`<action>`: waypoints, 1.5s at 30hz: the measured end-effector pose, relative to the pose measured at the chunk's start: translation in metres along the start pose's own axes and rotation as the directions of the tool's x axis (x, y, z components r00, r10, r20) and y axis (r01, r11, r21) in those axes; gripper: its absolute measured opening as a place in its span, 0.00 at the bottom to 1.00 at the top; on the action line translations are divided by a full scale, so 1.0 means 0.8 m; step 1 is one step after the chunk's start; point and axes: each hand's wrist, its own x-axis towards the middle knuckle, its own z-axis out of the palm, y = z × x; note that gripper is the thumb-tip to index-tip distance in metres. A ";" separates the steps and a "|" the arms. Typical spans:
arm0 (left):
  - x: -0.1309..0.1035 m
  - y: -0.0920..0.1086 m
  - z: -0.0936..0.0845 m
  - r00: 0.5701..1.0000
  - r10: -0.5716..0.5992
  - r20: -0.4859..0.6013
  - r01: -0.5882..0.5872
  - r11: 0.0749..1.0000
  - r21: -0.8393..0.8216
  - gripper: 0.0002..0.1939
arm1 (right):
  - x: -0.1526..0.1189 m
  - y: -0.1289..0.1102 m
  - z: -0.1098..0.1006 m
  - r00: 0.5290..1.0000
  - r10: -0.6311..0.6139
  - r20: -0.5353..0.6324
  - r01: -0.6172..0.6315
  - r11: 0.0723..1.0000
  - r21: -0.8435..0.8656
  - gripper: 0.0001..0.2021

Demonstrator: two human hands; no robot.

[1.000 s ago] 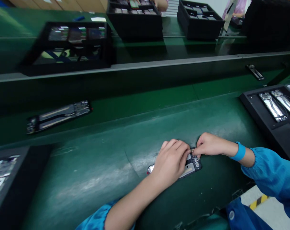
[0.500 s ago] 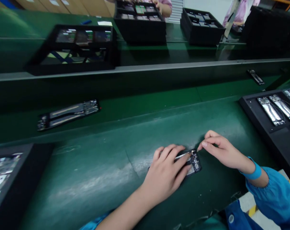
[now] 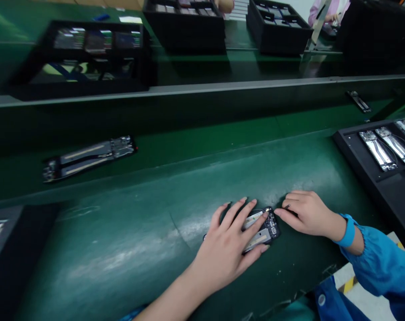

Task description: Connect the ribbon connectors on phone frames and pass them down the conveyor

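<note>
- Lying flat on the near green bench (image 3: 129, 249), head view: one opened phone (image 3: 262, 227), its boards and metal strips face up, just ahead of the person's body.
- Left hand (image 3: 227, 243): palm down, fingers spread wide, resting on top of the phone and covering its left half; nothing pinched.
- Right hand (image 3: 306, 211): knuckles up, fingers curled loosely, forefinger and thumb brought together at the phone's right end; whether a small part sits between them cannot be told. Blue wrist strap (image 3: 348, 229) and blue sleeve (image 3: 386, 263) behind it.
- Second opened phone (image 3: 88, 157): lying alone on the darker green belt (image 3: 222, 138) beyond the bench, well apart from both hands, to the left.
- Black tray (image 3: 373, 178), right edge: holds several silver phone frames (image 3: 378, 149) side by side.
- Black tray (image 3: 18, 249), near left corner: blurred, contents not legible.
- Small dark part (image 3: 358, 100): lying on the belt at far right.
- Far shelf: black trays (image 3: 189, 31) with blurred contents; another person's hand (image 3: 224, 5) at the top edge.
</note>
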 end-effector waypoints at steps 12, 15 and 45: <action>-0.002 0.001 0.004 1.000 -0.016 0.015 0.016 1.000 -0.016 0.26 | 0.026 -0.003 0.032 0.991 -0.086 -0.105 0.103 0.982 0.162 0.20; -0.001 0.000 0.003 1.000 -0.007 0.019 0.007 1.000 -0.002 0.26 | 0.025 -0.003 0.032 0.991 -0.083 -0.109 0.096 0.988 0.124 0.20; 0.003 0.001 -0.013 0.997 0.029 0.065 -0.033 0.997 0.068 0.24 | 0.001 -0.018 0.008 0.938 0.323 0.121 -0.332 0.749 0.573 0.18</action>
